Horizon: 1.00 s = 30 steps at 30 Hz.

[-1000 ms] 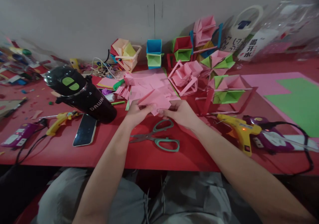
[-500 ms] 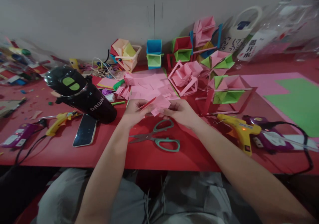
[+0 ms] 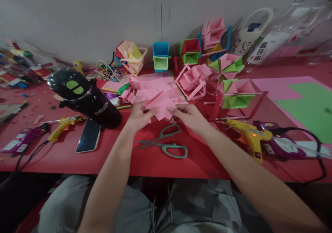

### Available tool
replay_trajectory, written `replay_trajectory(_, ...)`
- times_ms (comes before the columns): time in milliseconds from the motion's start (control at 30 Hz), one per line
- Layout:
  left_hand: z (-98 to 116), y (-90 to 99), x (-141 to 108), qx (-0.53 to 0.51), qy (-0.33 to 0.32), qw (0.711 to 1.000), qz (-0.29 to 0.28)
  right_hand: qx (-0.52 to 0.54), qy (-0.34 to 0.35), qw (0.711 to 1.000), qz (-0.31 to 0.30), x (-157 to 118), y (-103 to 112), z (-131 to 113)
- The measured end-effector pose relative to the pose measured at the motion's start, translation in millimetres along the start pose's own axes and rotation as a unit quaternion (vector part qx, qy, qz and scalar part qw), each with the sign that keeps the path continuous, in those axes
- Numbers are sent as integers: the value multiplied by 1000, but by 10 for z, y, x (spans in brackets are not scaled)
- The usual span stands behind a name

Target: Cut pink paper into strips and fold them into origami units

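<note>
Between my two hands is a piece of folded pink paper [image 3: 163, 105], its creased faces turned toward me. My left hand [image 3: 140, 116] pinches its left side, thumb on top. On the right side my right hand [image 3: 185, 114] grips it between thumb and fingers. Scissors with teal handles [image 3: 174, 150] lie open on the red table just below the hands, blades pointing left. Behind the paper, more pink sheets and strips [image 3: 153, 82] are piled up, so the outline of the held piece partly blends into them.
Folded paper lanterns [image 3: 190, 53] stand along the wall. A black tumbler [image 3: 95, 103] and a phone [image 3: 88, 135] lie at left, near a yellow glue gun [image 3: 62, 127]. Another glue gun [image 3: 250, 136], its light on, is at right with a cord. Green paper [image 3: 308, 105] lies beyond it.
The pink paper has been spread wider, and more of its surface shows. My hands have moved slightly apart, both still gripping it. The scissors lie in the same place.
</note>
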<state>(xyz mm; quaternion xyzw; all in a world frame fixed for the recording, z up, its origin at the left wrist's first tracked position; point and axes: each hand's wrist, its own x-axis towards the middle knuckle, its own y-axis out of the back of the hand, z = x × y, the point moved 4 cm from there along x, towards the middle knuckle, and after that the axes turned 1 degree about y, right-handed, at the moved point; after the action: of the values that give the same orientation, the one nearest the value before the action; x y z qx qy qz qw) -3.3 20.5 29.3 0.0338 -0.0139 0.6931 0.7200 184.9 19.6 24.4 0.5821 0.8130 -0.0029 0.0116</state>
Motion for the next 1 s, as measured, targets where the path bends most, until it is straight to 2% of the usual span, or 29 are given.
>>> replay_trajectory(133,-28,6,13,2,18,1000,-6,-17,51,998,26,-9,34,-34)
replay_trajectory(233,-49,13,42,-10,-7,1000,-3,-5,63,997,36,-14,33,-44)
replay_trajectory(367,-69,52,78,-3,-25,999,27,23,49,998,33,-5,11,-25)
replay_trajectory(467,-58,59,88,9,-32,999,30,39,21,999,30,6,5,12)
replay_trajectory(567,-55,53,92,2,-26,999,27,37,22,998,41,11,19,28)
replay_trajectory(733,-22,34,86,37,-47,998,4,-8,21,999,40,21,34,65)
replay_trajectory(833,-7,15,73,57,-52,997,-18,-78,76,992,62,28,48,50)
replay_trajectory(1000,-67,-59,61,76,-28,992,-94,-89,148,980,99,7,73,-7)
